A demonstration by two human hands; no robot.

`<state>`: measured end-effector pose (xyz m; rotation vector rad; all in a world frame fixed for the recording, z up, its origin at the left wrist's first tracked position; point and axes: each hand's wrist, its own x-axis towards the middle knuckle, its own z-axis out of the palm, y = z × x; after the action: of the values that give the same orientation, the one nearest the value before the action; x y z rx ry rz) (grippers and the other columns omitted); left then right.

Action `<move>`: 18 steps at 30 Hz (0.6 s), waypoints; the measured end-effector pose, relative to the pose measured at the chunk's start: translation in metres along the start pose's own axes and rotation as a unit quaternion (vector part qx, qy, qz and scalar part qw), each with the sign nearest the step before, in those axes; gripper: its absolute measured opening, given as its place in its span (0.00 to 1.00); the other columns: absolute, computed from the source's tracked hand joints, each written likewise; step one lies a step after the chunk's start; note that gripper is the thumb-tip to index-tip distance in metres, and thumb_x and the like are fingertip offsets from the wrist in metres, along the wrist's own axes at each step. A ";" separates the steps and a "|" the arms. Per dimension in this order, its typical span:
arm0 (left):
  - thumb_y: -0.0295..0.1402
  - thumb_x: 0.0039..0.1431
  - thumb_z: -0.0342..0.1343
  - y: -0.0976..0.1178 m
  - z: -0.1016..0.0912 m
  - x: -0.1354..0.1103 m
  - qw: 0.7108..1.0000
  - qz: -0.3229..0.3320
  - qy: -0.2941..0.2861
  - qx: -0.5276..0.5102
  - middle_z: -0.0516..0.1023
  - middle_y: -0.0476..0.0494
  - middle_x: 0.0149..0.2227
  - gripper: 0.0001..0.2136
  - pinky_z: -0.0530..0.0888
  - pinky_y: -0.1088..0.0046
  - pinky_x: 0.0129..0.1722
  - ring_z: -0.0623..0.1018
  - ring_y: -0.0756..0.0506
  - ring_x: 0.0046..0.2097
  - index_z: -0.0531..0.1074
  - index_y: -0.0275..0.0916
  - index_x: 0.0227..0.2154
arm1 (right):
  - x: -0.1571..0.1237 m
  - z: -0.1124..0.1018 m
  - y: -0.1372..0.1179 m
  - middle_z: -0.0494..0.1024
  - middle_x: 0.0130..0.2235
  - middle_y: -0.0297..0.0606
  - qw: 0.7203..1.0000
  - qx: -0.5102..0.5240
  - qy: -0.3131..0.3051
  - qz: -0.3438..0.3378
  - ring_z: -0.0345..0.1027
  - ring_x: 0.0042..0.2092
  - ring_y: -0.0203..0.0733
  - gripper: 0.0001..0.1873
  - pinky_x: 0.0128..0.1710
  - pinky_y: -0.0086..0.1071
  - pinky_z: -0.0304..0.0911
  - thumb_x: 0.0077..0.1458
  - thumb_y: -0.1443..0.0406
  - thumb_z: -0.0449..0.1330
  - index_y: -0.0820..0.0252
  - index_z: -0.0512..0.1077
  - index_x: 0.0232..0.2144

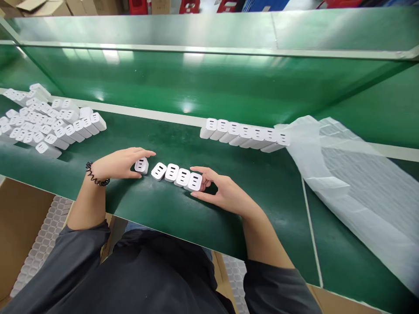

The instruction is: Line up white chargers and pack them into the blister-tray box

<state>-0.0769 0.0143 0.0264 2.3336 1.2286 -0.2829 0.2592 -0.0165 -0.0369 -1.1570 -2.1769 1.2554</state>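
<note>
On the green belt in front of me lies a short row of several white charger blocks (176, 174), port faces up. One more white charger (142, 165) stands a little apart at the row's left end. My left hand (119, 163) curves around that single charger, fingers and thumb closed on its sides. My right hand (219, 189) cups the right end of the row, fingers bent against the last block (195, 181). A black coil band sits on my left wrist.
A longer row of white chargers (244, 134) lies farther back on the belt. A big heap of the same chargers (49, 124) is at the left. White foam sheeting (353, 183) covers the right side. Cardboard boxes with tray inserts (42, 240) stand below the table edge.
</note>
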 end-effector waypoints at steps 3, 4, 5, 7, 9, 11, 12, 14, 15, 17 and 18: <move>0.34 0.61 0.58 0.009 0.004 0.010 1.000 0.022 -0.005 -0.006 0.73 0.42 0.56 0.29 0.69 0.69 0.52 0.72 0.42 0.56 0.58 0.43 0.65 | 0.001 0.000 -0.002 0.77 0.36 0.35 1.000 -0.010 0.002 0.001 0.69 0.34 0.41 0.30 0.39 0.35 0.70 0.56 0.54 0.63 0.54 0.65 0.58; 0.34 0.61 0.59 0.011 0.005 0.013 0.999 0.039 0.000 -0.009 0.73 0.42 0.55 0.30 0.68 0.69 0.51 0.72 0.42 0.55 0.58 0.43 0.65 | 0.001 0.000 -0.002 0.76 0.36 0.34 1.000 -0.015 0.002 0.000 0.69 0.35 0.41 0.29 0.38 0.35 0.70 0.56 0.55 0.63 0.54 0.66 0.58; 0.34 0.61 0.59 0.014 0.007 0.016 0.998 0.057 0.005 -0.013 0.72 0.41 0.56 0.30 0.68 0.69 0.51 0.71 0.42 0.55 0.58 0.42 0.65 | 0.001 0.000 -0.003 0.76 0.35 0.34 1.000 -0.018 0.003 -0.001 0.69 0.35 0.41 0.28 0.38 0.35 0.70 0.56 0.55 0.63 0.54 0.66 0.58; 0.34 0.60 0.59 0.016 0.011 0.020 0.996 0.088 0.012 -0.021 0.70 0.40 0.59 0.31 0.67 0.68 0.54 0.70 0.41 0.57 0.57 0.41 0.65 | 0.001 0.000 -0.004 0.76 0.35 0.34 1.000 -0.021 0.004 -0.003 0.69 0.35 0.40 0.28 0.38 0.34 0.70 0.57 0.55 0.63 0.54 0.66 0.57; 0.36 0.60 0.60 0.017 0.015 0.024 0.994 0.101 0.013 -0.027 0.68 0.39 0.61 0.33 0.66 0.68 0.55 0.69 0.40 0.58 0.55 0.42 0.66 | 0.001 0.000 -0.004 0.76 0.35 0.34 1.000 -0.022 0.005 -0.003 0.69 0.35 0.40 0.28 0.39 0.34 0.70 0.57 0.55 0.63 0.55 0.66 0.58; 0.41 0.60 0.60 0.018 0.019 0.027 0.993 0.108 0.023 -0.028 0.66 0.38 0.63 0.35 0.67 0.66 0.55 0.68 0.39 0.59 0.54 0.42 0.67 | 0.001 0.000 -0.003 0.75 0.35 0.34 1.000 -0.023 0.005 -0.005 0.69 0.35 0.40 0.28 0.39 0.35 0.70 0.57 0.55 0.63 0.54 0.66 0.58; 0.44 0.60 0.61 0.019 0.021 0.029 0.993 0.113 0.034 -0.025 0.66 0.38 0.63 0.36 0.67 0.65 0.55 0.68 0.39 0.59 0.55 0.41 0.67 | 0.001 0.000 -0.002 0.75 0.35 0.34 1.000 -0.025 0.005 -0.007 0.68 0.35 0.40 0.28 0.39 0.35 0.70 0.57 0.55 0.63 0.54 0.65 0.58; 0.48 0.59 0.61 0.022 0.024 0.033 0.990 0.125 0.065 -0.014 0.68 0.36 0.62 0.37 0.68 0.63 0.55 0.69 0.38 0.57 0.57 0.40 0.66 | 0.001 0.001 0.000 0.74 0.35 0.35 0.999 -0.035 0.014 -0.014 0.68 0.35 0.41 0.29 0.39 0.36 0.70 0.57 0.55 0.63 0.54 0.65 0.58; 0.49 0.58 0.61 0.023 0.025 0.035 0.988 0.133 0.080 -0.009 0.69 0.36 0.61 0.37 0.68 0.62 0.55 0.70 0.38 0.56 0.58 0.41 0.66 | 0.001 0.002 0.000 0.73 0.36 0.36 0.998 -0.048 0.025 -0.019 0.68 0.35 0.42 0.29 0.39 0.37 0.70 0.57 0.54 0.64 0.54 0.66 0.58; 0.51 0.59 0.61 0.026 0.026 0.036 0.984 0.146 0.104 0.000 0.69 0.37 0.61 0.36 0.70 0.63 0.54 0.71 0.39 0.55 0.59 0.42 0.65 | 0.002 0.006 0.002 0.72 0.39 0.39 0.994 -0.083 0.059 -0.032 0.68 0.39 0.45 0.31 0.41 0.40 0.71 0.56 0.53 0.65 0.54 0.66 0.58; 0.51 0.59 0.60 0.028 0.027 0.037 0.982 0.150 0.112 0.004 0.70 0.38 0.61 0.35 0.71 0.63 0.52 0.71 0.40 0.55 0.59 0.42 0.65 | 0.003 0.008 0.002 0.71 0.42 0.41 0.991 -0.098 0.078 -0.042 0.69 0.41 0.47 0.32 0.43 0.43 0.71 0.55 0.52 0.66 0.54 0.66 0.59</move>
<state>-0.0320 0.0139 -0.0021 2.5676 0.9508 0.0787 0.2535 -0.0179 -0.0429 -1.1809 -2.2440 0.8993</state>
